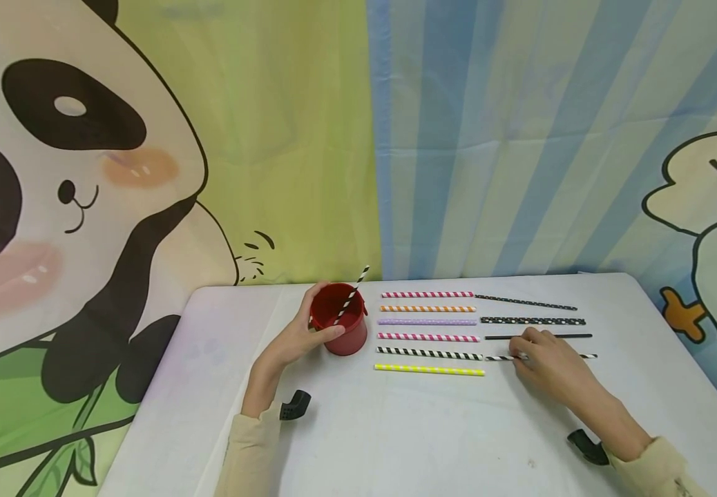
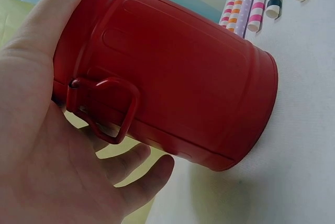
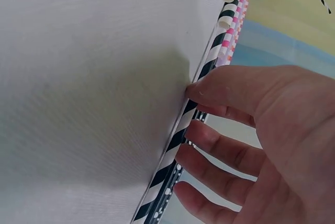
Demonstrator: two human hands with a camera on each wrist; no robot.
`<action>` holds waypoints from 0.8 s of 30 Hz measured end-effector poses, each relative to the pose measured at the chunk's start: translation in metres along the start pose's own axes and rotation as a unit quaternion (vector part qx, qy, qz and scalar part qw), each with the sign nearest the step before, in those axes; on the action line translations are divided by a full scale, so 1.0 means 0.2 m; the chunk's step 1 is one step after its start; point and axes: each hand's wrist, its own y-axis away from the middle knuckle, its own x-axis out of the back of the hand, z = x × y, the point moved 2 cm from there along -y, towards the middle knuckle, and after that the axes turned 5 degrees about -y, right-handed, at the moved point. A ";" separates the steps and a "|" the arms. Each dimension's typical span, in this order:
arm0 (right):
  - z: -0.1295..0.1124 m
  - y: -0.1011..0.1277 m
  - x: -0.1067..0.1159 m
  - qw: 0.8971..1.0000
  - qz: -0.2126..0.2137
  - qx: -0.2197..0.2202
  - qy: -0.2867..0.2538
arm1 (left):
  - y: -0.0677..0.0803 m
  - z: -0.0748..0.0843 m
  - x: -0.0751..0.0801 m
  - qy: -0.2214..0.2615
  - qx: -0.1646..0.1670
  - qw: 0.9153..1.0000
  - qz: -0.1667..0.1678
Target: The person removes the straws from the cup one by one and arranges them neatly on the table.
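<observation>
My left hand [image 1: 293,343] grips a small red metal bucket [image 1: 351,338] by its upper side, thumb on one side and fingers round the other. In the left wrist view, a wire handle [image 2: 131,111] hangs on the bucket's wall. One black-and-white striped paper straw [image 1: 349,301] leans inside the bucket, its top above the rim. On the right, my right hand [image 1: 548,366] pinches another black-and-white striped straw [image 3: 183,122] between thumb and forefinger, the other fingers spread loosely. That straw lies along the white tabletop.
Left of the right hand lies a column of straws, among them pink-striped [image 1: 428,337], orange-striped [image 1: 427,309], purple [image 1: 427,322] and yellow [image 1: 429,370] ones. Farther back on the right lie black dotted straws [image 1: 532,321] and a plain black one [image 1: 572,336]. A printed curtain [image 1: 309,138] hangs behind the table.
</observation>
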 end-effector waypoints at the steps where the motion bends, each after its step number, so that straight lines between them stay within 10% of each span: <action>1: 0.00 0.00 0.00 1.000 -0.001 -0.002 0.000 | 0.00 0.00 0.00 0.001 0.000 1.000 0.000; 24: 0.01 0.00 -0.01 1.000 0.004 -0.014 -0.010 | 0.00 0.00 0.00 0.007 -0.006 1.000 -0.001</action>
